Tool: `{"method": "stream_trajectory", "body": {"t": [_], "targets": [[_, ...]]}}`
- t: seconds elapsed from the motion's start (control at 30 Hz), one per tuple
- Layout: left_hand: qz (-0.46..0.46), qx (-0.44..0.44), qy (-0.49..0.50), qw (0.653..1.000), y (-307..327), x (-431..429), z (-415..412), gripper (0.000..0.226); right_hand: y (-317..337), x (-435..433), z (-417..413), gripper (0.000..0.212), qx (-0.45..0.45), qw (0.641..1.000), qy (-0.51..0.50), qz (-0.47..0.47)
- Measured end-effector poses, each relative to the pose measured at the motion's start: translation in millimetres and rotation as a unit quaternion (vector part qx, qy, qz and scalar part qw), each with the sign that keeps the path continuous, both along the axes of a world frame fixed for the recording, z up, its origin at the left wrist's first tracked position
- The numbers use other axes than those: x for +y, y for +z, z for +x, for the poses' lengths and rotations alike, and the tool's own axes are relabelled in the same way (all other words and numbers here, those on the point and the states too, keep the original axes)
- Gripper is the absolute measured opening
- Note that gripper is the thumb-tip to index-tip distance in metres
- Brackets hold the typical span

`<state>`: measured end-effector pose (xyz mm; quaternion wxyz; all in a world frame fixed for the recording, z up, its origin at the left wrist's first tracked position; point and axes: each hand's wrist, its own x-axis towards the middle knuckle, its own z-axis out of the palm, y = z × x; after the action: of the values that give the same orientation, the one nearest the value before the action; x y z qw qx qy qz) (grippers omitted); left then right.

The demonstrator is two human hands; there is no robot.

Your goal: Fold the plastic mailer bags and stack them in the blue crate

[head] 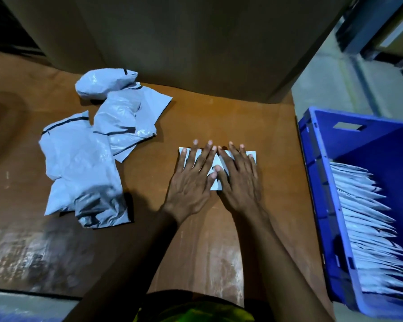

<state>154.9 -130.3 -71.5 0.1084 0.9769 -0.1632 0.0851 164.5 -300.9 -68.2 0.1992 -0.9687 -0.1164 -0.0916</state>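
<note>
A worn brown table (230, 126) stands against a tall cardboard wall (184, 43); grey floor (330, 89) alongside.

The table (219, 117) is smooth brown wood-look board, scuffed pale and dull along its near edge. The crumpled mailer bags (79, 163) near its left edge are thin grey plastic film, wrinkled and glossy. The blue crate (316, 182) is hard, smooth plastic. The cardboard box (172, 43) at the far edge is matt.

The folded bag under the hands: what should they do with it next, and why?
Probably lift the folded bag and carry it right into the blue crate. The left hand and right hand press it flat, so the fold looks done, and a row of folded bags already stands there.
</note>
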Motion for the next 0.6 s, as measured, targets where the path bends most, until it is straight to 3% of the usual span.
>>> {"method": "stream_trajectory", "body": {"t": [0.1, 0.3, 0.6], "targets": [[0.011, 0.002, 0.010, 1.000, -2.2, -1.0, 1.4, 0.062, -2.6, 2.4, -0.2, 0.052, -0.020, 0.998, -0.012, -0.065], [0.039, 0.010, 0.028, 0.999, -7.4, -5.9, 3.6, 0.061, -7.0, 6.7, 1.0, 0.053, -0.014, 0.993, -0.039, -0.110], [-0.020, 0.045, 0.041, 0.998, 0.2, -5.9, 3.6, 0.061, 7.5, 2.0, -0.3, 0.056, 0.000, 0.998, -0.028, -0.054]]}}
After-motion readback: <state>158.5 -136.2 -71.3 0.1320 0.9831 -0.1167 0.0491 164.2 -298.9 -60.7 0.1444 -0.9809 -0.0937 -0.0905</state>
